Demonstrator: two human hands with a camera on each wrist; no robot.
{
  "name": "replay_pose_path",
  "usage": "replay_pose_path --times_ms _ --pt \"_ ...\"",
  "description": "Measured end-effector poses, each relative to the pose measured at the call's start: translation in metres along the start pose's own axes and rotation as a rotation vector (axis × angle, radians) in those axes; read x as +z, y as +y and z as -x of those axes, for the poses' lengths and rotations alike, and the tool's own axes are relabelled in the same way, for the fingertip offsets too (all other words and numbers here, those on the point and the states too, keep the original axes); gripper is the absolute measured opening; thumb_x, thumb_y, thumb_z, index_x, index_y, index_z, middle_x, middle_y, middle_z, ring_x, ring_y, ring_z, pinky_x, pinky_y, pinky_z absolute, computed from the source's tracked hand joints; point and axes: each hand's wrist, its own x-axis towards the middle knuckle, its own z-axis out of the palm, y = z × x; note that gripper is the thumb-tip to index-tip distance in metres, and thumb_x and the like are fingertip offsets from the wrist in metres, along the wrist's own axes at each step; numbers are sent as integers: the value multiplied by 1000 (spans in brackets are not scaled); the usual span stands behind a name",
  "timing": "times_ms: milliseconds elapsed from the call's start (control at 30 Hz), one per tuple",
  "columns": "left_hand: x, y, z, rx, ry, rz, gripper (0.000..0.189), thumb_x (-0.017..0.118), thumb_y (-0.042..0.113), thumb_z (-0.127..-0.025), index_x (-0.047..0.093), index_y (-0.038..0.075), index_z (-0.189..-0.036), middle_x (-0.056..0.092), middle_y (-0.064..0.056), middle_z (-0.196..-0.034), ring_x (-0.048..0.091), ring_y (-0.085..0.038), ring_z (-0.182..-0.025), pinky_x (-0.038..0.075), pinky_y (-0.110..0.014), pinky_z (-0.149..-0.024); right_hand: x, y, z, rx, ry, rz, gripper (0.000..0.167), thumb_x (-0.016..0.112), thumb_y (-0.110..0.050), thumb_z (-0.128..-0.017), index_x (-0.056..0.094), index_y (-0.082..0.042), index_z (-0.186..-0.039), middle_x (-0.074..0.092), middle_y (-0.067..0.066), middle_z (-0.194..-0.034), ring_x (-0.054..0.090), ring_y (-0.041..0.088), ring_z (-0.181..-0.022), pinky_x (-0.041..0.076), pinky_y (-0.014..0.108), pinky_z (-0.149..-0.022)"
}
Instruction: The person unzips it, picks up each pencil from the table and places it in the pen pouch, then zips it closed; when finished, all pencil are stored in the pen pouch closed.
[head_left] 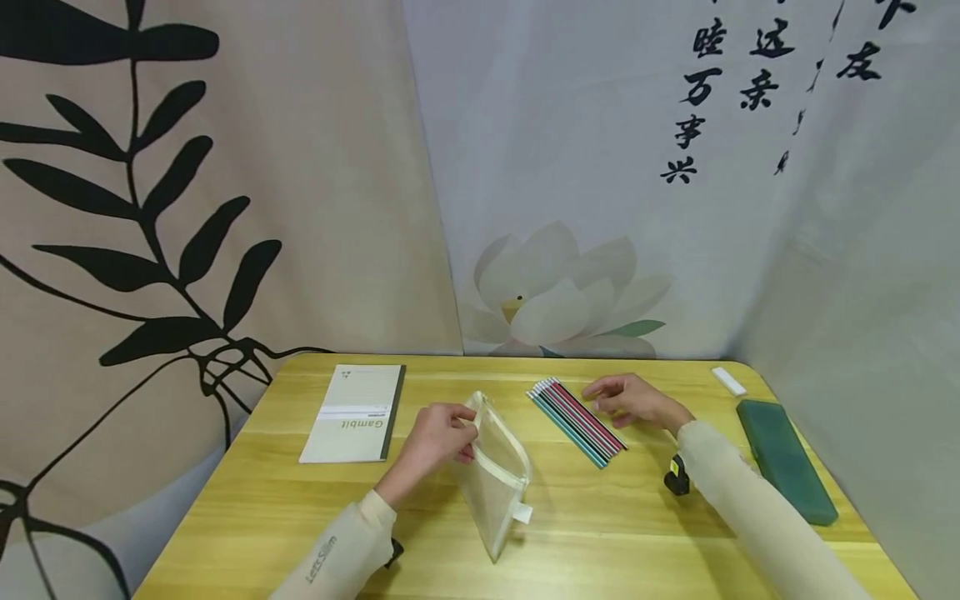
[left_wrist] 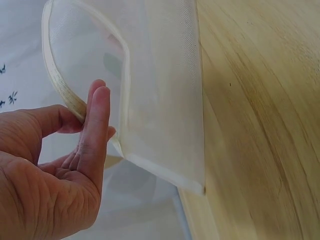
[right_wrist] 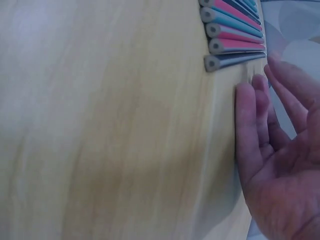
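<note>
Left hand [head_left: 441,435] pinches pouch [head_left: 486,492]; right hand [head_left: 633,400], fingers loose, beside pencils [head_left: 576,422]. Notebook [head_left: 352,429]: "Gambit". Sleeve [head_left: 341,546]: "Let's Slim".

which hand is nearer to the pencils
Right. The right hand is just right of the pencils; the left hand is farther off, to their left, holding the pouch.

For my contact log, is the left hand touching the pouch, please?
Touching: the left wrist view shows the left hand pinching the pouch by its rim.
</note>
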Motion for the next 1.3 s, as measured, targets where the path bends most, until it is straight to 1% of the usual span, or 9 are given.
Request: replay_pose_path --times_ms 133,267,533,633,800,933,1067,1200,1300 --pt "3 0 -3 7 -21 8 36 61 4 -93 71 -7 -125 78 -11 -83 72 -16 -59 70 -41 -64 0 -2 3 -1 -29 -25 38 65 -14 -105 62 -3 -142 61 1 -97 39 18 -65 43 26 -58" --pt "4 0 -5 16 -25 8 36 61 5 -93 70 -7 -126 78 -12 -86 72 -16 -59 70 -45 -66 -1 -5 4 -12 -26 -28 38 63 -11 -106 61 0 -141 58 2 -90 31 19 -62 35 27 -54" --pt "0 -1 -3 -2 1 -21 35 60 3 -93 71 -5 -125 78 -12 -86 71 -15 -59 70 -46 -68 2 -9 -3 -8 -9 24 36 69 -13 -103 65 -3 -137 53 1 -88 35 18 -62 36 26 -53" --pt "-1 -1 -3 -3 2 -20 36 60 3 -93 71 -6 -125 78 -12 -85 71 -15 -59 70 -45 -67 4 -10 -5 -10 -4 26 36 69 -11 -102 66 -2 -136 53 2 -87 34 18 -60 36 26 -53" --pt "-2 -1 -2 -15 -3 -16 37 60 3 -93 71 -6 -126 78 -11 -84 70 -14 -58 70 -46 -68 7 -9 -5 -27 -14 14 35 66 -6 -102 65 0 -137 57 4 -89 38 17 -62 34 26 -52" --pt "-2 -2 -1 -17 -7 -17 37 60 2 -92 70 -6 -127 78 -11 -85 71 -15 -59 70 -42 -65 8 -11 -2 -22 -17 13 35 61 -3 -103 63 1 -138 62 8 -94 44 17 -67 35 26 -54" --pt "-2 -2 0 -16 -3 -22 37 61 0 -91 71 -6 -126 78 -12 -84 71 -15 -58 69 -35 -60 9 -12 -1 -5 2 27 36 61 -2 -102 62 1 -138 66 13 -102 46 18 -67 40 24 -54" --pt "-1 -2 2 -13 -3 -21 36 61 -1 -90 71 -6 -125 78 -12 -82 71 -15 -58 68 -33 -58 11 -12 0 1 28 31 37 64 -3 -101 61 1 -138 67 19 -110 51 18 -70 42 23 -54" --pt "-1 -3 2 -13 -5 -14 35 61 -2 -91 71 -7 -124 78 -12 -82 71 -15 -57 68 -34 -58 11 -12 2 2 42 23 36 63 -3 -102 61 2 -137 67 22 -112 50 19 -69 41 23 -53"
